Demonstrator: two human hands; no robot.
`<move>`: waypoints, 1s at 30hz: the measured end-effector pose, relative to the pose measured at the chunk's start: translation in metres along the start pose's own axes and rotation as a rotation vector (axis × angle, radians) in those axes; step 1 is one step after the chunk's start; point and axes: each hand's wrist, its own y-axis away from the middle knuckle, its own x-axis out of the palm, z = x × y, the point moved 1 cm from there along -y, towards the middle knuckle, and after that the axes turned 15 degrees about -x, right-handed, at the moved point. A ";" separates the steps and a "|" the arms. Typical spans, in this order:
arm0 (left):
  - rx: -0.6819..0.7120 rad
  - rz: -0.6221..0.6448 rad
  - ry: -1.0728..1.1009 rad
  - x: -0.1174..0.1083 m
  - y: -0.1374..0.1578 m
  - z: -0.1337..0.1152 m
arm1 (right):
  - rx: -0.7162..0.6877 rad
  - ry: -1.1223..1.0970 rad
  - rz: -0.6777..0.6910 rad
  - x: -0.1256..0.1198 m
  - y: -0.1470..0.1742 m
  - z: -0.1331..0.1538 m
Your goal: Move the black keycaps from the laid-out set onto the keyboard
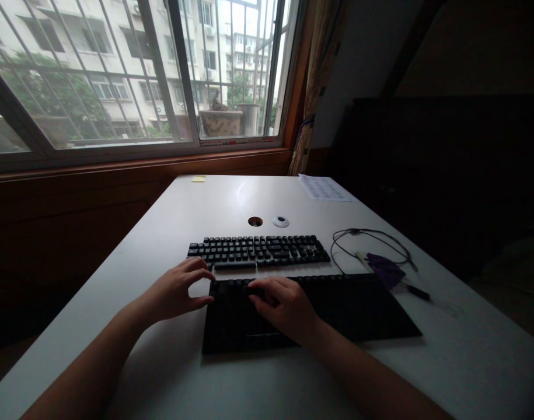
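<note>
A long black keyboard point(358, 315) lies on the white table before me, its surface too dark to make out most details. A row of raised keycaps point(227, 284) shows along its far edge. At its far left corner is my left hand point(179, 290), thumb and fingers apart, the tips touching or almost touching the edge. My right hand point(284, 303) is over the left half of the keyboard. Its thumb and forefinger pinch what looks like a small black keycap, partly hidden by the fingers. Just behind, many black keycaps point(258, 249) lie set out in keyboard order.
To the right lie a looped black cable point(380, 231), a purple cloth point(386, 271) and a dark-handled wire tool point(418, 291). Farther back are a round hole point(255, 221), a ring-shaped cover point(281, 221), printed paper point(325, 188) and yellow notes point(199, 179). A barred window stands beyond.
</note>
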 end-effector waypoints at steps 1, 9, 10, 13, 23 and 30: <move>-0.002 0.004 0.001 0.001 0.000 0.000 | 0.000 0.002 0.003 0.000 0.000 0.000; 0.010 0.014 0.000 0.002 -0.001 -0.002 | 0.012 0.002 0.020 0.000 -0.001 0.000; 0.013 0.014 -0.003 0.002 -0.001 -0.001 | 0.012 0.003 0.021 0.000 -0.001 -0.001; 0.012 0.006 -0.012 0.003 -0.001 -0.001 | 0.020 0.008 0.019 0.001 0.000 -0.001; -0.014 0.016 0.004 0.004 0.000 -0.001 | 0.028 0.019 0.034 0.000 0.000 -0.002; -0.030 0.032 0.025 0.007 0.001 0.005 | 0.040 0.009 0.039 0.000 0.000 -0.002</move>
